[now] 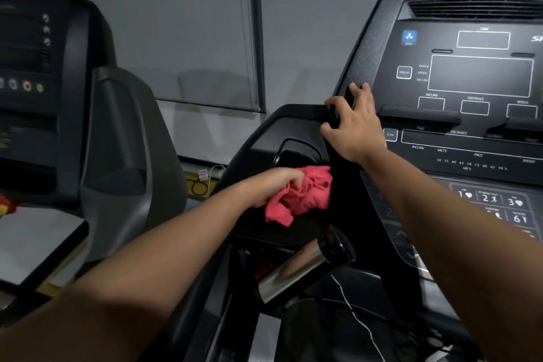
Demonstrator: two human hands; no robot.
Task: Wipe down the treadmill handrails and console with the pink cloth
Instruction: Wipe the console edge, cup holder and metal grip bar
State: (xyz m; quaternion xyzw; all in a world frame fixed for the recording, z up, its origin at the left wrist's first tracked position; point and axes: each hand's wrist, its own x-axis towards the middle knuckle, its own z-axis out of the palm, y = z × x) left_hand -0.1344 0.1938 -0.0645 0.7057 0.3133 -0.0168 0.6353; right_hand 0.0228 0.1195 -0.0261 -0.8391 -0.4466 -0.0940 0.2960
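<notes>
My left hand [277,186] grips the crumpled pink cloth [299,195] and holds it against the black tray area at the left side of the treadmill console [482,79], beside the dark cup-holder recess [296,156]. My right hand [352,123] curls its fingers and thumb round the console's left edge, at the height of the display windows. A chrome pulse-grip handrail [296,270] slants below the cloth, near the middle of the view.
A second treadmill [58,91] stands to the left, with a grey flat surface [38,247] beside it. A grey wall and a window blind [205,32] lie behind. A thin white cable [355,314] hangs below the handrail. The numbered keypad [496,203] is at the right.
</notes>
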